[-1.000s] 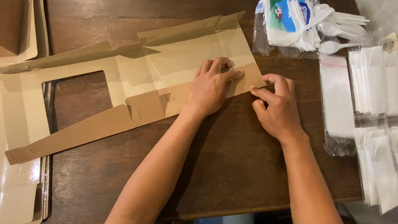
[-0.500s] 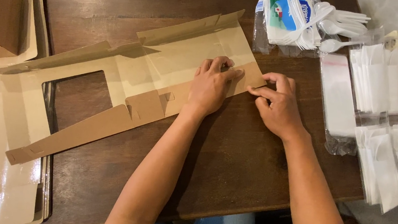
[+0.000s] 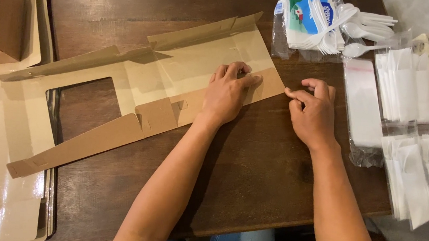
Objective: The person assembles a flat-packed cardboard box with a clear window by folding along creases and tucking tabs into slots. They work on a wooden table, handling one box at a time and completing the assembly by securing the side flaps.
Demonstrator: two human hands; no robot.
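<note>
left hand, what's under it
The left hand lies flat on the unfolded cardboard box blank, which rests on the wooden table. The patch of cardboard beneath the palm is covered, so any crease there cannot be seen.

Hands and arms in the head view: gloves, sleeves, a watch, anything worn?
Nothing worn. The left hand and right hand are bare, with no gloves, rings or watch showing. Both forearms are bare up to the frame edge, so no sleeves are visible.
</note>
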